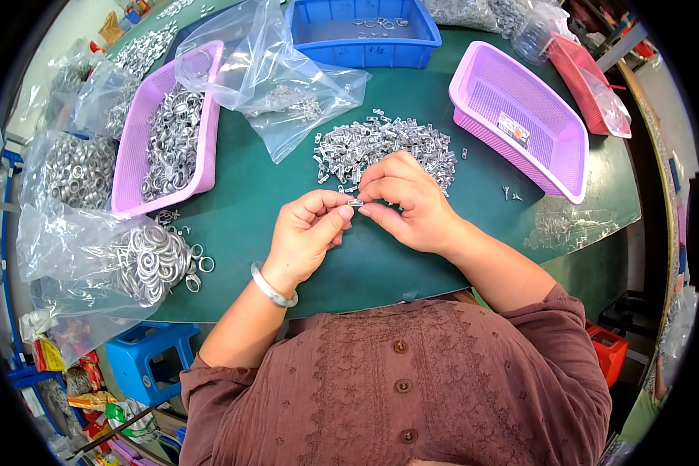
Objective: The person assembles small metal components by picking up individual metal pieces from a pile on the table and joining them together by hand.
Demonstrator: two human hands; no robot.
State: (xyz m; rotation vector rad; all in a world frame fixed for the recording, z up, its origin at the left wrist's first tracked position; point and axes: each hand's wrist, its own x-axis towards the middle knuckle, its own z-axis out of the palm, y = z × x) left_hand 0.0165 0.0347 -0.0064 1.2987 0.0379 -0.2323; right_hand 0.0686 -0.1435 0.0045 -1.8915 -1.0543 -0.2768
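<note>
Between my fingertips is a small silvery metal piece [355, 203], short and narrow. My left hand [307, 233] is closed in a pinch on its left end. From the other side my right hand [412, 203] pinches it between thumb and fingers. Just beyond my hands lies a heap of similar small metal pieces [380, 147] on the green table [349, 268]. A few loose ones sit at the heap's near edge, close to my fingertips. My fingers partly cover the held piece, so its details are hard to make out.
A purple basket [210, 167] of metal parts stands left, near bagged rings [151, 260]. A clear plastic bag [287, 116] with small parts and a blue tray [365, 56] lie farther back. Right are another purple basket [551, 151], a red basket [582, 85] and small screws [512, 194].
</note>
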